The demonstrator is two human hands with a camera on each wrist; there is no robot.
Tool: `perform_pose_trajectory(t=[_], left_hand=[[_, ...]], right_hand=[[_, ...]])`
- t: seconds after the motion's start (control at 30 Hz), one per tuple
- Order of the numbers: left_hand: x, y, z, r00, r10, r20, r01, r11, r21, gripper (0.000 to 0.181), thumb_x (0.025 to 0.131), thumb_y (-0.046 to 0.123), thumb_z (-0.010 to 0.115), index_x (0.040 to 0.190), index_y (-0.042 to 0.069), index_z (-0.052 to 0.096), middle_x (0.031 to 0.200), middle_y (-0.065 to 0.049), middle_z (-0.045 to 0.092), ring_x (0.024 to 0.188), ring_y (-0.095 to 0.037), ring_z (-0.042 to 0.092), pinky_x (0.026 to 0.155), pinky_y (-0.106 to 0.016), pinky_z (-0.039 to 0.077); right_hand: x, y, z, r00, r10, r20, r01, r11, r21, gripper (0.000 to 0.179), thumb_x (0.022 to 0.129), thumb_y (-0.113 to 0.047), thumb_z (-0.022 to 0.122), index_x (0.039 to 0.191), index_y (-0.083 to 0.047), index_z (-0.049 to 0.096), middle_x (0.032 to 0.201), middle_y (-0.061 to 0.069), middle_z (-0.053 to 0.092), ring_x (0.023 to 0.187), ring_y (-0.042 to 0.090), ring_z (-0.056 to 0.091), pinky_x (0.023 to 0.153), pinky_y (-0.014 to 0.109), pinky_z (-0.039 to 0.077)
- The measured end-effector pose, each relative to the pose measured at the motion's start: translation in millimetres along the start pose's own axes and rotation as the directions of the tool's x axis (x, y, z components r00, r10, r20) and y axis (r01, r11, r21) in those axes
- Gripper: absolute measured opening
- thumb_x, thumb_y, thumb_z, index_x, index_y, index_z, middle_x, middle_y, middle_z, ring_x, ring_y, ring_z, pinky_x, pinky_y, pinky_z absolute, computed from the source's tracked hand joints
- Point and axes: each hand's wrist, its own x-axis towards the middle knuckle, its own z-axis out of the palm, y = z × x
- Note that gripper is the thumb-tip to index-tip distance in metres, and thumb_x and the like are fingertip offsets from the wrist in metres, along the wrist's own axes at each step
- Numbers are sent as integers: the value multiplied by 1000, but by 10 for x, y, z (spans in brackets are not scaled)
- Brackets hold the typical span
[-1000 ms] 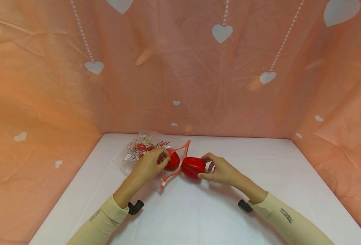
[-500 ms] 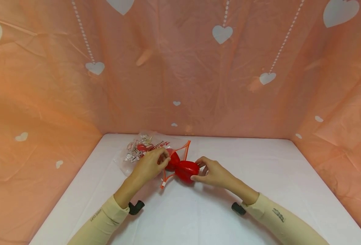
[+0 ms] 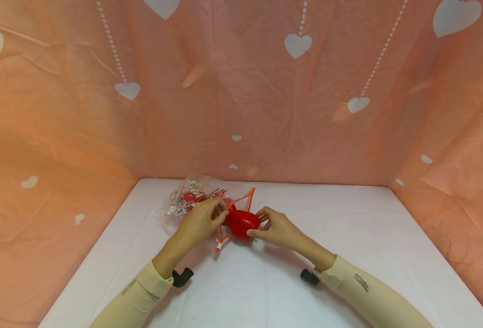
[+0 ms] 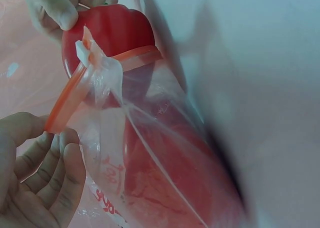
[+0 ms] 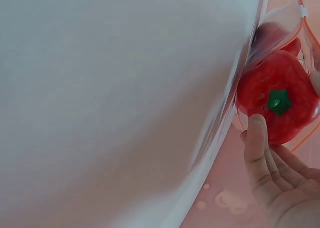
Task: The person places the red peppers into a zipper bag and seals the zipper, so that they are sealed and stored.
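Note:
My left hand pinches the orange zip edge of a clear printed plastic zip bag, whose mouth gapes. My right hand holds a glossy red bell pepper at that mouth, fingers and thumb around its stem end. Its green stem faces back toward the right palm. In the left wrist view the pepper's front end lies inside the orange rim. Deeper in the bag rests another red pepper, seen through the film. A white slider sits at one end of the zip.
The bag lies on a white-covered table, near its back edge. Peach cloth with white hearts surrounds the table on the back and sides. Under the wrists show dark camera mounts. More red shapes show through the bag's left part.
My right hand has moved left with the bell pepper, from beside the bag's mouth into it, overlapping the pepper inside. The left hand has stayed in place on the zip edge.

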Motion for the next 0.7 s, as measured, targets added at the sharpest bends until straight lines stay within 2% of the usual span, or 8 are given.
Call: perform_pose_trajectory(t=[0.33,0.57,0.7], left_hand=[[8,-6,-6,999,35,-15,-36,999,-15,9,98,11,79,102,11,70,86,4,68,76,-11,61,69,-25,55],[0,1,-13,999,33,-8,-33,999,-14,10,98,11,79,102,12,69,86,5,67,76,-10,61,69,-25,55],[-3,4,-12,999,33,-11,-33,999,-12,10,98,12,79,101,13,69,86,5,67,76,-9,61,69,-25,54]], right_hand=[[105,-69,86,996,76,-39,-74,995,64,54,88,-32,90,127,-4,64,117,12,75,90,19,73,74,34,63],[144,-116,134,996,70,-52,-66,995,72,53,88,-29,91,124,-2,63,115,12,75,90,20,74,74,34,63],[182,-137,163,995,84,-48,-78,989,124,53,89,-27,90,125,0,62,114,13,74,86,19,75,71,34,63]])
